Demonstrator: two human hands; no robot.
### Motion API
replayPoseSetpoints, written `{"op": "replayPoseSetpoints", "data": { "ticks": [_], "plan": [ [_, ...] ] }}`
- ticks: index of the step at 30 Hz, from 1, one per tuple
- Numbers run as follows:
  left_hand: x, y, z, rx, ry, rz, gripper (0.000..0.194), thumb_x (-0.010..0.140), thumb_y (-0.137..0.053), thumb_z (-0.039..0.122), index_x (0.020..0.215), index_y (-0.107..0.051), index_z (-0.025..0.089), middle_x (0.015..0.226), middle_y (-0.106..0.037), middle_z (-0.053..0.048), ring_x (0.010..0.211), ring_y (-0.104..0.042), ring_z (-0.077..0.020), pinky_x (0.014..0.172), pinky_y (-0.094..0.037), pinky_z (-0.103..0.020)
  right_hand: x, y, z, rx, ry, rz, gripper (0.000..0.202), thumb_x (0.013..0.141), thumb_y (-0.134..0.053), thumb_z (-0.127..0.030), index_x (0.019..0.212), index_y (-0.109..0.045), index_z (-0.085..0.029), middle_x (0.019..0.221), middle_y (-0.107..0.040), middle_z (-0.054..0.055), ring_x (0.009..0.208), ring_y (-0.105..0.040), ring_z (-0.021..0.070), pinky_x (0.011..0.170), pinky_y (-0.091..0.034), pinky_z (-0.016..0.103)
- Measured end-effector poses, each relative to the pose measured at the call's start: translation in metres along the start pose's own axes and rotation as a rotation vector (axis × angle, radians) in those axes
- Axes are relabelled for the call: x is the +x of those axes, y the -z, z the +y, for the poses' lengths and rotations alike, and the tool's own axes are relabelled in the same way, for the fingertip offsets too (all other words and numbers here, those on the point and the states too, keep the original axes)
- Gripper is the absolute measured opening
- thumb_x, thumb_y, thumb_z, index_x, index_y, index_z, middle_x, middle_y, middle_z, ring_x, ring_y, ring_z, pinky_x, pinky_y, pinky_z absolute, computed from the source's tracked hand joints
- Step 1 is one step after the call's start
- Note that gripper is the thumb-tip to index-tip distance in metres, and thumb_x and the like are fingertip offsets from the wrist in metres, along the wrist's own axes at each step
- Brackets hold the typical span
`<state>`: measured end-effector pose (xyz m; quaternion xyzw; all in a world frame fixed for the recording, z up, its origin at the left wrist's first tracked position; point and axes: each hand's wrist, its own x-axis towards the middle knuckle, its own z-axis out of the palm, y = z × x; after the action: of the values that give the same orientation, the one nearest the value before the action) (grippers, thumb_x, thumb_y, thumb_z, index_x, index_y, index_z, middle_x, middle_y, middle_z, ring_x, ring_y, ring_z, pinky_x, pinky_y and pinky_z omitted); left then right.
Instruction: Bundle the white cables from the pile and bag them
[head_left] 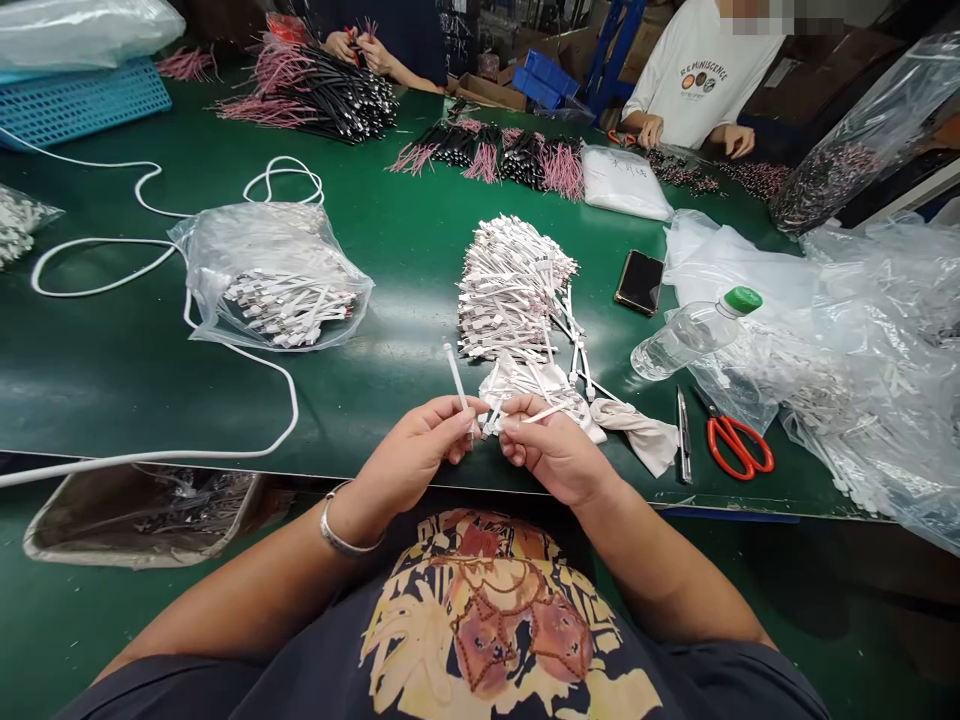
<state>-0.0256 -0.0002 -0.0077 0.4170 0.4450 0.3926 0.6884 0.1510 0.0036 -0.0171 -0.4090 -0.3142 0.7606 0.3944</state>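
My left hand [420,445] is closed in a pinch around a short white cable [456,376], which points up and away from me. Close beside it, my right hand [559,455] is also closed, with another white cable [546,412] between thumb and fingers. The fingertips of both hands nearly meet at the table's front edge, and small details between them are hard to make out. Just beyond the hands lies a white cloth [525,378] with loose cables on it. Behind that is a big pile of short white cables [510,285].
Right: a crumpled cloth [641,435], cutter knife [683,435], red-handled scissors [739,447], bottle [682,340], phone [640,281] and plastic bags [862,370]. Left: a bag of cables [277,280], a long white cord [285,425] and a bin [67,545]. Two co-workers handle wires opposite.
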Motion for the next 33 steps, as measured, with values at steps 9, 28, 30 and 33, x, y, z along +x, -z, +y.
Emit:
{"op": "replayPoseSetpoints", "data": {
  "ticks": [9,28,30,33],
  "plan": [
    [0.009,0.005,0.021,0.506,0.01,-0.253,0.033,0.079,-0.059,0.044,0.087,-0.069,0.013,0.077,-0.063,-0.002,0.063,-0.047,-0.0105,0.057,-0.035,-0.022,0.018,0.004,-0.044,-0.416,-0.098,-0.266,0.032,0.067,-0.075,-0.023,0.091,-0.055,-0.017,0.057,-0.057,-0.007,0.045,-0.049,0.0055,0.038,-0.03,0.014],
    [0.029,0.006,0.012,-0.066,0.444,-0.48,0.024,0.082,-0.06,0.034,0.087,-0.062,0.011,0.065,-0.051,0.001,0.055,-0.045,-0.0049,0.051,-0.034,-0.017,0.039,0.017,-0.041,-0.197,-0.12,-0.402,0.027,0.073,-0.072,-0.034,0.089,-0.061,-0.016,0.063,-0.061,-0.003,0.05,-0.051,0.0051,0.043,-0.031,0.015],
    [0.028,0.004,0.012,-0.021,0.385,-0.481,0.023,0.084,-0.058,0.036,0.085,-0.058,0.013,0.068,-0.051,0.001,0.058,-0.045,-0.0061,0.052,-0.036,-0.018,0.04,0.017,-0.039,-0.204,-0.071,-0.378,0.024,0.073,-0.072,-0.034,0.078,-0.057,-0.016,0.061,-0.061,-0.003,0.048,-0.05,0.0051,0.041,-0.03,0.015],
    [0.025,-0.002,0.013,0.234,0.216,-0.4,0.025,0.084,-0.057,0.039,0.09,-0.057,0.015,0.078,-0.053,0.0,0.066,-0.047,-0.0084,0.056,-0.04,-0.02,0.041,0.015,-0.035,-0.271,0.01,-0.258,0.028,0.073,-0.071,-0.036,0.071,-0.052,-0.016,0.058,-0.061,-0.003,0.045,-0.048,0.0052,0.039,-0.031,0.015]
  ]
}}
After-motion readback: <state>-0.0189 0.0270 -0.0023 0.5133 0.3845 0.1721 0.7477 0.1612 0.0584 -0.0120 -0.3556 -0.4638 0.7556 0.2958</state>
